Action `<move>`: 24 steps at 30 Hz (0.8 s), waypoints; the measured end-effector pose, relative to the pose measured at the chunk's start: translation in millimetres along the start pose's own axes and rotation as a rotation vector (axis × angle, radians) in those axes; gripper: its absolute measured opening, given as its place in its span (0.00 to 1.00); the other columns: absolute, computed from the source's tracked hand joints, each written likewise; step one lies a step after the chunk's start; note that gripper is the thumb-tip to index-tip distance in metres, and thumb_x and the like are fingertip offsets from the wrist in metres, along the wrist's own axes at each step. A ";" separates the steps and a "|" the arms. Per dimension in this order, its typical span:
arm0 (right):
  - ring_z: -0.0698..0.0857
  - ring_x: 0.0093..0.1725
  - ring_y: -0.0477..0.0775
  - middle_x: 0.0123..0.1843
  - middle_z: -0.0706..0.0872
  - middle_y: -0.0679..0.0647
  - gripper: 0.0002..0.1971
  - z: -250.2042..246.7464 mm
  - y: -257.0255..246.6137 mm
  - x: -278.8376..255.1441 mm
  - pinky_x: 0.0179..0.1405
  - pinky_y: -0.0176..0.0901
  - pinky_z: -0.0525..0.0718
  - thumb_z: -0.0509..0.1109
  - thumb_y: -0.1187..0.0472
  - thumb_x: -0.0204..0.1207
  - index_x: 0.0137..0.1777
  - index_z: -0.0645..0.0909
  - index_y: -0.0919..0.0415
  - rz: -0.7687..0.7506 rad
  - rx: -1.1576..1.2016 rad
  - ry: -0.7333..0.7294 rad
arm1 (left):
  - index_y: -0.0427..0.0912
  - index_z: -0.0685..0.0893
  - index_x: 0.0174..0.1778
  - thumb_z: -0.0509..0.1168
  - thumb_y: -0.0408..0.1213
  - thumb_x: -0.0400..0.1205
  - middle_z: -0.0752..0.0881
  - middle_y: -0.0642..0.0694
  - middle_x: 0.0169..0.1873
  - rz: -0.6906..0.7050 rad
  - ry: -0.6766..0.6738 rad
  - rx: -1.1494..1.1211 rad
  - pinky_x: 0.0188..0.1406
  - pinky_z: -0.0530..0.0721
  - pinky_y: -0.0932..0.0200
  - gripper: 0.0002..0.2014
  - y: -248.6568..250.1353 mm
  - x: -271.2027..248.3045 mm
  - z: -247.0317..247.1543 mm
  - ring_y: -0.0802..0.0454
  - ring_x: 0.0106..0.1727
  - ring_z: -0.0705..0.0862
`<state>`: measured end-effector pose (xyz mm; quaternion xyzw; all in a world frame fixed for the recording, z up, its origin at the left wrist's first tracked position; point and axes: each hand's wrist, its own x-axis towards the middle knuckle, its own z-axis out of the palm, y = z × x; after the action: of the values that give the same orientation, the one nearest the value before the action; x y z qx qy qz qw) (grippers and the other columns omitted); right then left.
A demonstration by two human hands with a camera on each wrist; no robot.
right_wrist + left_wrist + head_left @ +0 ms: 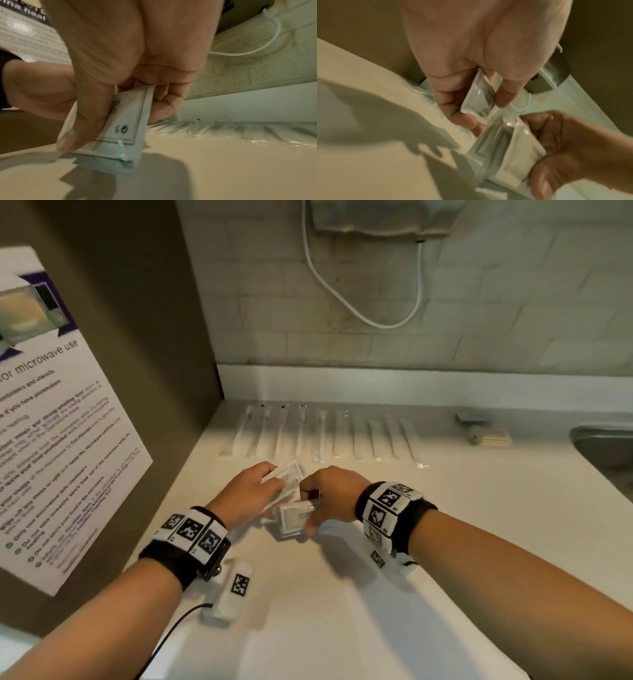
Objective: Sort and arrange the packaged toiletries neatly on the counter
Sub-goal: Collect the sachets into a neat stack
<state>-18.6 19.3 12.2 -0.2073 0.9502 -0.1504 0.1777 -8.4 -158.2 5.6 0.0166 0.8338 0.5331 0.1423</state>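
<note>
My left hand (257,489) pinches a small white sachet (286,472) above the white counter (394,577); the left wrist view shows that sachet (478,98) between thumb and fingers. Close beside it, my right hand (325,498) grips a small stack of flat white packets (296,517), thumb in front and fingers behind. The right wrist view shows the stack (123,121) with its lower edge just above or on the counter (223,162). A row of long wrapped toiletries (318,436) lies side by side behind both hands.
A brown side panel with a microwave notice (51,440) stands at the left. A steel sink (606,446) is at the far right, with a small comb-like item (489,436) near it. A white cable (359,309) hangs on the tiled wall.
</note>
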 end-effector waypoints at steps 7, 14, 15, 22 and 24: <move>0.81 0.41 0.52 0.40 0.85 0.47 0.19 1.6 50.0 -35.4 0.37 0.41 0.75 0.85 0.51 0.57 0.43 0.80 0.53 0.093 0.027 0.114 | 0.42 0.81 0.50 0.55 0.47 0.88 0.86 0.37 0.49 0.011 -0.263 0.037 0.34 0.84 0.55 0.15 20.2 5.0 62.9 0.47 0.43 0.86; 0.82 0.41 0.52 0.44 0.83 0.52 0.27 5.8 92.2 -71.4 0.41 0.44 0.86 0.87 0.57 0.56 0.41 0.69 0.55 0.227 0.203 0.269 | 0.51 0.76 0.59 0.78 0.46 0.73 0.87 0.52 0.50 0.143 -0.427 0.329 0.44 0.83 0.60 0.23 22.9 16.1 112.0 0.56 0.47 0.86; 0.81 0.40 0.51 0.45 0.82 0.52 0.28 7.3 94.3 -74.5 0.40 0.43 0.85 0.87 0.57 0.56 0.43 0.68 0.55 0.233 0.217 0.282 | 0.52 0.75 0.59 0.76 0.45 0.76 0.87 0.52 0.50 0.170 -0.425 0.368 0.45 0.84 0.61 0.21 23.4 15.4 116.5 0.56 0.47 0.86; 0.81 0.56 0.56 0.66 0.71 0.51 0.47 10.4 117.9 -95.1 0.59 0.50 0.84 0.88 0.56 0.54 0.72 0.65 0.53 0.148 0.155 0.186 | 0.49 0.83 0.63 0.70 0.37 0.80 0.86 0.49 0.54 0.294 -0.431 0.533 0.58 0.82 0.54 0.14 33.6 21.2 133.5 0.50 0.55 0.85; 0.82 0.58 0.57 0.65 0.77 0.52 0.38 12.1 122.0 -99.0 0.60 0.52 0.83 0.82 0.53 0.64 0.72 0.68 0.52 0.157 0.043 0.100 | 0.49 0.85 0.64 0.71 0.39 0.80 0.81 0.48 0.55 0.324 -0.383 0.604 0.58 0.79 0.58 0.16 36.9 22.4 134.9 0.51 0.55 0.82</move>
<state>29.0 167.0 -15.2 -0.1206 0.9678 -0.1663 0.1455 0.0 -19.0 -19.1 0.2885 0.8981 0.2663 0.1982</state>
